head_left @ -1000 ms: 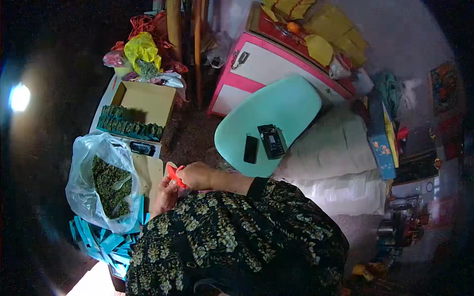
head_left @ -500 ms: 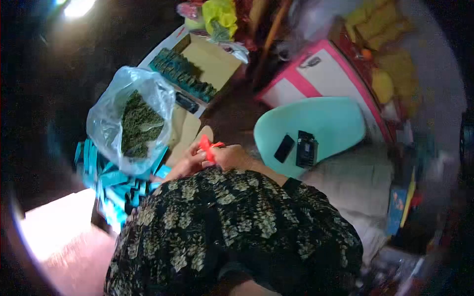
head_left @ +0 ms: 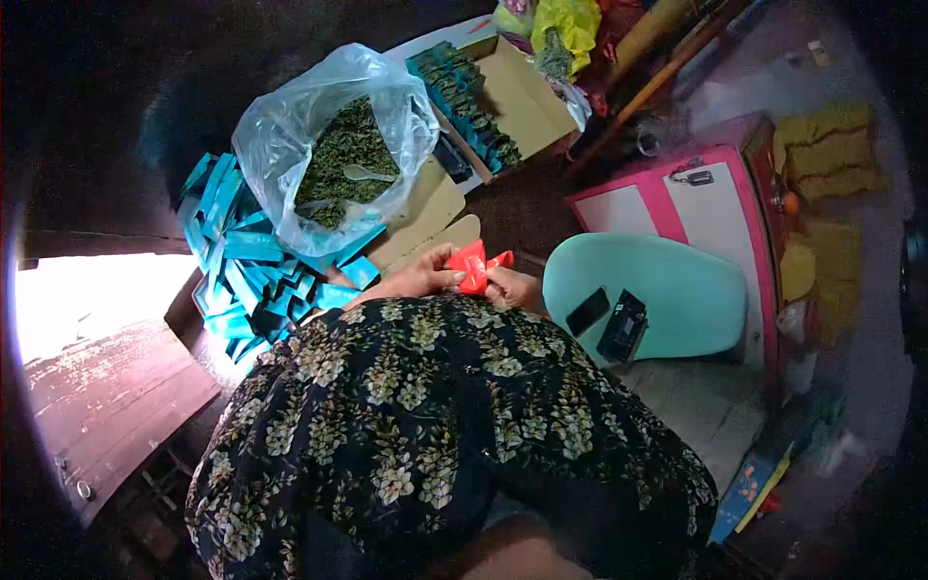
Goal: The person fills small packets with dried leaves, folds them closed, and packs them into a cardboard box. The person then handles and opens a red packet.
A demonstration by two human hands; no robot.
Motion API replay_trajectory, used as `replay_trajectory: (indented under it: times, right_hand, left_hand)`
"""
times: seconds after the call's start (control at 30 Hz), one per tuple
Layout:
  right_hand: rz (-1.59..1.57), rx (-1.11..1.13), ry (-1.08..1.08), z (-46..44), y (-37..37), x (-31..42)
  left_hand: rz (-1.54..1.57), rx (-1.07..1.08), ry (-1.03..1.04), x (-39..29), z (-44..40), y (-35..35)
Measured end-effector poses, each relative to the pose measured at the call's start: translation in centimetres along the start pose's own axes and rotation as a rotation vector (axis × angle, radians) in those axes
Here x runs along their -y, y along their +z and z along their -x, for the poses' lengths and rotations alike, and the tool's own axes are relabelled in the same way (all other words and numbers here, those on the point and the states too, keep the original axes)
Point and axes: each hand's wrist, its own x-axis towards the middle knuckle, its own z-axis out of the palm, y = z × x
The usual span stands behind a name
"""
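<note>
My left hand point(head_left: 425, 276) and my right hand point(head_left: 514, 288) are close together in front of my floral shirt. A red plastic piece point(head_left: 471, 268), which looks like a small bag or wrapper, is pinched between them, one hand at each side. Its wide part rises beside my left fingers and a narrower bit shows above my right hand. Just beyond my left hand stands a clear plastic bag point(head_left: 263, 145) holding dried green leaves point(head_left: 350, 145) and a translucent spoon point(head_left: 367, 174). Many flat teal packets point(head_left: 253, 256) are heaped left of my left hand.
A cardboard box point(head_left: 532, 97) behind the bag holds a row of filled packets point(head_left: 464, 92). To the right, a mint-green stool point(head_left: 691, 300) carries a phone point(head_left: 588, 311) and a black device point(head_left: 623, 327). Beyond it stands a pink-and-white cabinet point(head_left: 710, 198). A brown board point(head_left: 121, 396) lies lower left.
My view has shifted, so the surroundings sit differently in the picture. My hands have drawn slightly apart, and more of the red plastic now shows spread between them.
</note>
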Motion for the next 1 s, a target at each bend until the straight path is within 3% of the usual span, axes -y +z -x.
replay_trajectory:
  times: [0.1,0.27,0.37,0.53,0.6,0.7,0.8,0.93,1.0]
  right_hand:
    - [-0.185,-0.099,0.118,-0.4,-0.1,1.8]
    - [-0.161,-0.143,0.118,-1.3,-0.7,3.3]
    - [0.003,0.079,0.164,-1.5,0.0,0.8]
    - [0.066,0.091,0.219,-2.7,0.3,0.2]
    - [-0.026,-0.159,-0.048,-3.0,0.1,1.4]
    - [-0.053,-0.23,0.019,-3.2,-0.2,2.6]
    - [0.035,-0.144,0.049,-3.1,0.2,2.1]
    - [0.217,-0.15,-0.03,-3.2,0.5,1.8]
    - [0.069,-0.227,-0.012,-3.4,0.7,2.3]
  left_hand:
    - [-0.068,-0.012,-0.02,0.0,0.2,-0.5]
    - [0.042,-0.006,-0.025,-0.2,0.5,-0.9]
    - [-0.043,-0.013,-0.004,-0.9,1.1,-1.1]
    - [-0.143,-0.036,-0.018,-1.7,1.2,-0.3]
    - [-0.269,-0.111,-0.093,-2.6,1.7,0.2]
    - [-0.347,-0.06,-0.069,-2.9,1.4,0.2]
    - [-0.189,-0.065,-0.067,-2.4,1.2,-0.6]
    - [-0.125,0.003,-0.066,-2.1,0.8,-1.1]
    - [-0.09,0.01,-0.044,-2.6,1.0,-0.9]
